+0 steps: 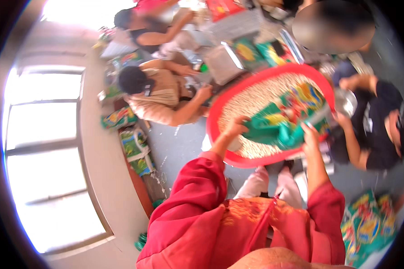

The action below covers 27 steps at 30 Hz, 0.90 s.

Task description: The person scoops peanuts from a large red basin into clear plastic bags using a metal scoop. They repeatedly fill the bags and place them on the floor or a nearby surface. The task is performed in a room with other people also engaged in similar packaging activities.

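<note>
A green printed plastic bag, its other end red, yellow and blue, stretches between my two hands over a large red tub. Pale, small pieces like beans or pellets fill the tub; motion blur hides their exact kind. At the bag's left edge, my left hand is closed on the plastic. My right hand grips the bag's near right edge, fingers closed. Whether anything is inside the bag cannot be told.
One person in a tan shirt sits left of the tub; another in black sits at its right, beside a metal bowl. A metal tray lies beyond the tub. Packed green bags stand at lower right, others along the wall.
</note>
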Available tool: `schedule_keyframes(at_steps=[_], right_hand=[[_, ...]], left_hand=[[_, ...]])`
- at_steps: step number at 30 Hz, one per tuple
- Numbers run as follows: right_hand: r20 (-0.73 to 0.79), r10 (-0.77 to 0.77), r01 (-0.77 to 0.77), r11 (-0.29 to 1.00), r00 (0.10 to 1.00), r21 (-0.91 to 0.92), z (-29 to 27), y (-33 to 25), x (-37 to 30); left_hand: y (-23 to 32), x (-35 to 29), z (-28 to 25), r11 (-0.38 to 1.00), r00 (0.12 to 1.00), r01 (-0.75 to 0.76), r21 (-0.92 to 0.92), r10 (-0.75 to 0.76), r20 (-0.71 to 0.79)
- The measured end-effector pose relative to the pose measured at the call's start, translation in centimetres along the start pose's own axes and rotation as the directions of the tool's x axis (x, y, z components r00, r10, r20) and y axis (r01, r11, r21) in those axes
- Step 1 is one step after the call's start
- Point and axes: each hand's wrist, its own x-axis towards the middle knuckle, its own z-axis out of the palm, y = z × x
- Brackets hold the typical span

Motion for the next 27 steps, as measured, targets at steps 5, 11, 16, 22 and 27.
schedule_keyframes(at_steps=[5,11,16,22,27], right_hand=[[0.041,0.065,-0.062,0.996,0.997,-0.070,-2.5,-2.2,-2.0],[0.022,0.120,-0.118,0.990,0.993,-0.073,-4.4,-2.1,-2.2],[-0.022,0.120,-0.121,0.988,0.993,-0.100,-5.7,-1.3,-2.4],[-0.081,0.153,-0.158,0.985,0.985,-0.065,-6.2,-0.6,-4.1],[-0.230,0.159,-0.166,0.986,0.960,-0.010,-6.8,-0.8,-5.4]], left_hand=[[-0.9,-1.2,1.0,0.994,1.000,-0.005,-0.110,0.005,-0.004],[-2.4,-1.4,2.7,0.985,0.997,-0.028,-0.168,0.016,-0.071],[-2.5,-2.0,2.9,0.997,0.993,0.012,-0.072,-0.020,-0.114],[-2.4,-2.7,3.4,0.998,0.987,0.048,0.036,-0.042,-0.153],[-3.5,-2.3,3.9,0.997,0.993,0.005,0.073,0.003,-0.114]])
